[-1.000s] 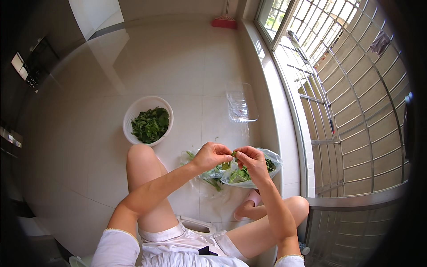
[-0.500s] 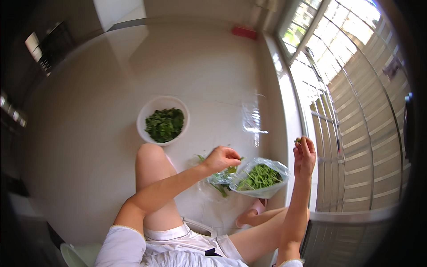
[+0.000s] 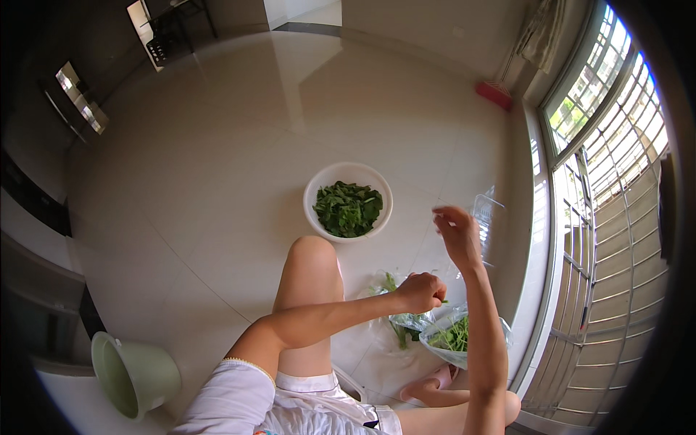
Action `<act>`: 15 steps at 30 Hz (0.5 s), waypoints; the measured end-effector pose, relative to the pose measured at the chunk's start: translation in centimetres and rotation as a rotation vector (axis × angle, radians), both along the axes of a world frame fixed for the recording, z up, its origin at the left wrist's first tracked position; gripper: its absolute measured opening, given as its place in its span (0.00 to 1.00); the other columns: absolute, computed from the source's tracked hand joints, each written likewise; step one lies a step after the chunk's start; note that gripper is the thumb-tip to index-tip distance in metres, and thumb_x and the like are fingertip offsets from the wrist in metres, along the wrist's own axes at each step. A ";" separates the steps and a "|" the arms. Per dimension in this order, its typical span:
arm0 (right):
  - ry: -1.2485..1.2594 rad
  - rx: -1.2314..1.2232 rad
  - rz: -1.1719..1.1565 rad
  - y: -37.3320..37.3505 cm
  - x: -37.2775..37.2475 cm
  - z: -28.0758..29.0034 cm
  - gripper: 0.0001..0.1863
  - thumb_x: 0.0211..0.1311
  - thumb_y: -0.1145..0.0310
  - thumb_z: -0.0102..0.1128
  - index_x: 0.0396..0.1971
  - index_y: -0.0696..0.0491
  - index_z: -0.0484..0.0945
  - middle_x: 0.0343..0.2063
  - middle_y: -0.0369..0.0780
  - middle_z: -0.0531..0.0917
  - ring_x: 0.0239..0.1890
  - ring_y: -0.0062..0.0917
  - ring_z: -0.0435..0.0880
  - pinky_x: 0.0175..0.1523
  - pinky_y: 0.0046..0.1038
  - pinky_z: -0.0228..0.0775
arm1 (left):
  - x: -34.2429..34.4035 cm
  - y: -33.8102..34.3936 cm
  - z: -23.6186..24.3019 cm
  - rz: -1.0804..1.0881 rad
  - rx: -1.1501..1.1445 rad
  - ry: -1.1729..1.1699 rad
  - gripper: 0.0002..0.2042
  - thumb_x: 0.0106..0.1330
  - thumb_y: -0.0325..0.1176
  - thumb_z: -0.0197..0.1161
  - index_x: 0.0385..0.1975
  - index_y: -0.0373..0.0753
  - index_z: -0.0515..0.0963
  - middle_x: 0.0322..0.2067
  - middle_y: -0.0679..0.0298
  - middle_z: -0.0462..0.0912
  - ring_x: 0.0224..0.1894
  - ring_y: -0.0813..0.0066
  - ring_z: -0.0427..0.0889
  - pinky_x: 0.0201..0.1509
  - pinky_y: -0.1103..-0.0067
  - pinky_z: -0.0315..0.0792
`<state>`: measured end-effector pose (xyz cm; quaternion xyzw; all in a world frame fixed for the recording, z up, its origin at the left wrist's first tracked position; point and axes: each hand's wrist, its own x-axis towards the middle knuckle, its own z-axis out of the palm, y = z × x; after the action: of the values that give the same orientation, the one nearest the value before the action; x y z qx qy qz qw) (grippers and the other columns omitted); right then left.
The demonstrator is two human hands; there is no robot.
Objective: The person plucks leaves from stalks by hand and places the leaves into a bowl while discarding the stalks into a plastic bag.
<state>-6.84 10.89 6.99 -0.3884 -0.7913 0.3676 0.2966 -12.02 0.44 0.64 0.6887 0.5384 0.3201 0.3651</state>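
Green stem point(image 3: 445, 301) pokes from tightly curled left fingers point(image 3: 437, 287)

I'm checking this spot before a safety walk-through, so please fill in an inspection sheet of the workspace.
Surface: glossy tiled floor, light beige.
Work items: round white bowl holding leafy greens; clear plastic bag with green stems.
Clutter: clear plastic tray near the wall; pale green bucket at lower left.
Hands: left hand pinches a small green piece; right hand is raised, fingers curled, contents unclear.
Cables: nothing seen.
Surroundings: barred window on the right; red broom farther off.
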 end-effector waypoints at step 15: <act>0.155 -0.709 -0.011 -6.4 16.3 -1.6 0.07 0.49 0.75 0.53 0.24 0.64 0.74 0.16 0.38 0.75 0.19 0.17 0.72 0.24 0.17 0.65 | 4.5 0.8 0.0 -0.123 0.215 -0.054 0.05 0.45 0.28 0.54 0.21 0.34 0.73 0.22 0.57 0.73 0.28 0.61 0.73 0.33 0.73 0.67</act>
<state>9.42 4.47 5.38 -0.4422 -0.5876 0.6461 0.2044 -7.54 1.22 0.67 0.7466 0.4479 0.3714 0.3225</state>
